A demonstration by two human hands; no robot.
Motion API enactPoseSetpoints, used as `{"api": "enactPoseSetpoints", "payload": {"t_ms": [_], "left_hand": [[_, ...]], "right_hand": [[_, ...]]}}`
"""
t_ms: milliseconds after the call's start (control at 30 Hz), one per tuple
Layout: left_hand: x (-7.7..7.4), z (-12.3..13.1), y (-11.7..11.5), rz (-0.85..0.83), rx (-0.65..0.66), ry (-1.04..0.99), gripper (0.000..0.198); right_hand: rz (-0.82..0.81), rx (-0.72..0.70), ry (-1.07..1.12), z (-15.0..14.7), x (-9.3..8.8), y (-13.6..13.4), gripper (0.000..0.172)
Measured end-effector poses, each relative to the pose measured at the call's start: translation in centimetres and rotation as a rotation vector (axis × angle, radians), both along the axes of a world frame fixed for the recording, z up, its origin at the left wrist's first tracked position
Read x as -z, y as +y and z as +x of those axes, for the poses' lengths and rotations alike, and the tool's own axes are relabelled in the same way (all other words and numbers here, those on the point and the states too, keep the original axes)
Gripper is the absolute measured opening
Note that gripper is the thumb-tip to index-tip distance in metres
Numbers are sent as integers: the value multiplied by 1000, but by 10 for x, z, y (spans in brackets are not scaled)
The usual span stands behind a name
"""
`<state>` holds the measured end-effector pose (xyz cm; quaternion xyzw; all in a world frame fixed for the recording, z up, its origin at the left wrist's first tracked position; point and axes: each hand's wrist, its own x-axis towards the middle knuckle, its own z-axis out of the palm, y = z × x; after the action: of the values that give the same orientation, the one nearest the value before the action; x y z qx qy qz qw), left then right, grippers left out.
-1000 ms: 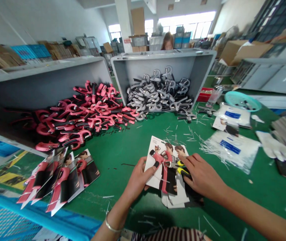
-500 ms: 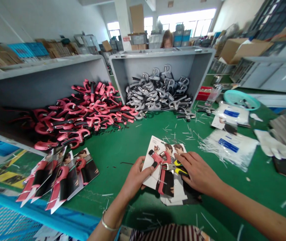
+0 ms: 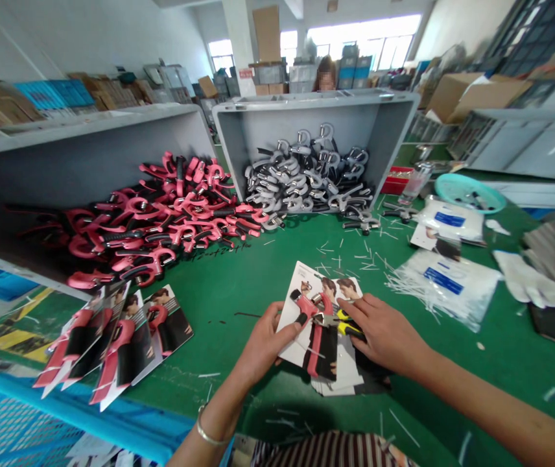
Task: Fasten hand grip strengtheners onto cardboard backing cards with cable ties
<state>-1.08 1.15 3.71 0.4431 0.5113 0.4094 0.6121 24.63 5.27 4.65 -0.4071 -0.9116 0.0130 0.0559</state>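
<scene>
My left hand point(image 3: 265, 344) grips the left edge of a printed card point(image 3: 290, 334), thumb lying over the pink hand grip point(image 3: 315, 350) on its front. The hand grip has a pink body and dark handle padding. In my right hand point(image 3: 387, 331) are pliers with yellow-and-black handles point(image 3: 349, 324); their metal jaws reach the middle of the hand grip, and I cannot tell if they are closed. A thin white strip crosses the card below the jaws. Under my right hand lies a stack of more cards point(image 3: 340, 386).
Pink hand grips point(image 3: 180, 220) spill from a tipped grey crate point(image 3: 180, 126) at left; grey ones point(image 3: 301, 178) fill another behind. Several carded grips point(image 3: 126, 344) lie at left. At right are bags of white ties point(image 3: 447, 285) and a turquoise dish point(image 3: 469, 192). A person point(image 3: 325, 74) is beyond.
Almost nothing differs. Both hands, the card and the pliers keep nearly the same place, with only a slight shift of the view.
</scene>
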Motion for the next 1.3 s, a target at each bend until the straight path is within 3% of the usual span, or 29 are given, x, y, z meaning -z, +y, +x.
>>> {"api": "enactPoseSetpoints", "payload": {"t_ms": [133,300,467,567,633,800,1000,1300], "left_hand": [[0,0,-2,-30,-12,-80,40],[6,3,0,-57,-26,-165,42],[16,11,9,76,-398,-149,45],[14,17,7,178,-543,-136,45],[9,22,1,236,-596,-104,44],[2,29,-14,349,-660,-21,43],[6,30,-22,393,-673,38,42],[8,29,-26,366,-655,5,43]], "right_hand": [[-107,31,12,4,6,0,34],[-277,83,146,8,4,-5,29],[-538,186,512,-16,-9,-35,28],[-818,233,687,-43,-2,-53,28],[-891,249,754,-58,5,-58,28],[-889,281,759,-77,10,-51,28],[-930,232,743,-81,2,-50,33],[-748,231,713,-83,10,-53,22]]}}
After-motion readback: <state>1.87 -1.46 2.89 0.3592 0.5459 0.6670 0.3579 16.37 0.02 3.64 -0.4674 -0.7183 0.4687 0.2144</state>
